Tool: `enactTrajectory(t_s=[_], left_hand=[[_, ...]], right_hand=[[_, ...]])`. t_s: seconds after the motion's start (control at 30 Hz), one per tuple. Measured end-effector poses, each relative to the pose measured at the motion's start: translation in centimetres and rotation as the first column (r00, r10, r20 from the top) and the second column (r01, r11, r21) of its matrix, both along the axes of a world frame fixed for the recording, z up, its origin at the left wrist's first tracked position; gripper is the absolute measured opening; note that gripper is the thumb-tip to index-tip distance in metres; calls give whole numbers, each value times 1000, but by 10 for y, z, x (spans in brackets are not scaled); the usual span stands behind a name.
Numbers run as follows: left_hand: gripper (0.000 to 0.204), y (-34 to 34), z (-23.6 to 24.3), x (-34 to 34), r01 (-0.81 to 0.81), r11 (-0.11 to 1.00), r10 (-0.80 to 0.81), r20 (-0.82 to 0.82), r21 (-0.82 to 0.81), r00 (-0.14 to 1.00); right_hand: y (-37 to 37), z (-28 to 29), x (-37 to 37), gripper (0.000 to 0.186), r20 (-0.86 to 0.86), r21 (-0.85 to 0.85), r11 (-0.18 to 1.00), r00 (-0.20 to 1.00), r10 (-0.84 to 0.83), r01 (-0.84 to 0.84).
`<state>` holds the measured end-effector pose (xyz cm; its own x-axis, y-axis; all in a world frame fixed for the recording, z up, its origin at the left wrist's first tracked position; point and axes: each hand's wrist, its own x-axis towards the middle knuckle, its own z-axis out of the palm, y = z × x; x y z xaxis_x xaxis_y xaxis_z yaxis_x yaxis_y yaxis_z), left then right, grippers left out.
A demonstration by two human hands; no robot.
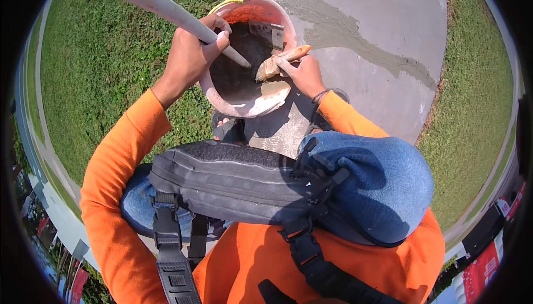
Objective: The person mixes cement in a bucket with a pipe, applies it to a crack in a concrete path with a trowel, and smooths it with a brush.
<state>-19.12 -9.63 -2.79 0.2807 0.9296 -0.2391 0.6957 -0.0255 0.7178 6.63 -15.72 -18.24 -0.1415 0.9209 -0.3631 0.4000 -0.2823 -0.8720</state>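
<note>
A round, pinkish-white bucket (271, 11), its wall smeared with dried mix, stands in front of my feet. Dark grey wet cement (230, 79) lies inside it. My left hand (191, 54) is closed around a long whitish pipe (150, 5), whose lower end reaches down into the bucket. A wide brush (268, 69) with a wooden handle and pale bristles is in my right hand (306, 76), over the bucket's right side; its bristle tips are close to the cement. A flat, mortar-stained plate or blade (271, 33) leans against the bucket's far inner wall.
A grey concrete path (377, 15) runs ahead and right, with a darker rough band of wet cement (355, 43) across it. Grass (111, 71) borders it on the left and more grass (477, 98) on the right. A dark waist bag (227, 179) lies across my lap.
</note>
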Motion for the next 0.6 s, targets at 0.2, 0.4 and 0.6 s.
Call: enactTrajectory(t_s=[0.2, 0.4, 0.6], left_hand=[[26, 0, 1, 0, 9, 1000, -9, -2, 18, 1000], [27, 0, 2, 0, -11, 1000, 11, 15, -4, 1000], [28, 1, 0, 3, -6, 999, 7, 35, -45, 999]], right_hand=[[14, 10, 19, 23, -495, -319, 909, 770, -402, 269], [18, 19, 13, 23, -211, 232, 967, 976, -53, 103], [20, 0, -6, 20, -120, 328, 939, 981, 150, -104]])
